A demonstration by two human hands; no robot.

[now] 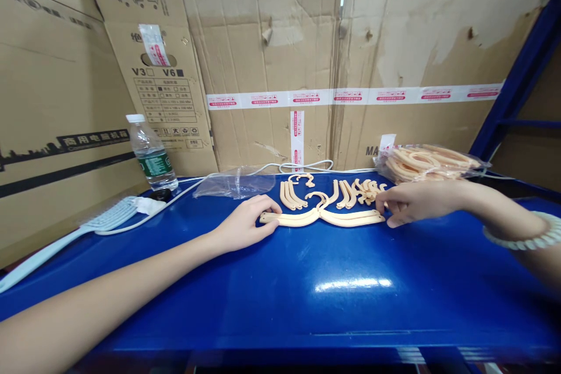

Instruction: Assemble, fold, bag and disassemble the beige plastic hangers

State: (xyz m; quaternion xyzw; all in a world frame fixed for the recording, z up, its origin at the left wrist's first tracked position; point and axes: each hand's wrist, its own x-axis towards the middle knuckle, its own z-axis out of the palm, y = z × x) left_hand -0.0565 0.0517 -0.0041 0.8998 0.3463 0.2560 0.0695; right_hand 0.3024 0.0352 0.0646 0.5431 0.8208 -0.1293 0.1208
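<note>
A peach plastic clothes hanger (298, 220) lies on the blue table with its two arms spread and its hook pointing away from me. My left hand (249, 219) pinches the left arm's tip between thumb and fingers. At the opposite tip, my right hand (405, 203) has its fingers curled in and closed on the end, partly hidden by the hand itself. Behind the hanger lie several loose hanger arms (290, 196) on the left and more arms (346, 194) on the right. Close to my right hand sits a pile of small peach hook pieces (369, 191). One loose hook (302, 177) lies farther back.
A clear bag of peach parts (425, 162) is at the back right. To the left are a water bottle (153, 158), a pale brush-like tool (111, 215) and a white cable (144, 220). A flat plastic bag (236, 186) lies before cardboard boxes (272, 58).
</note>
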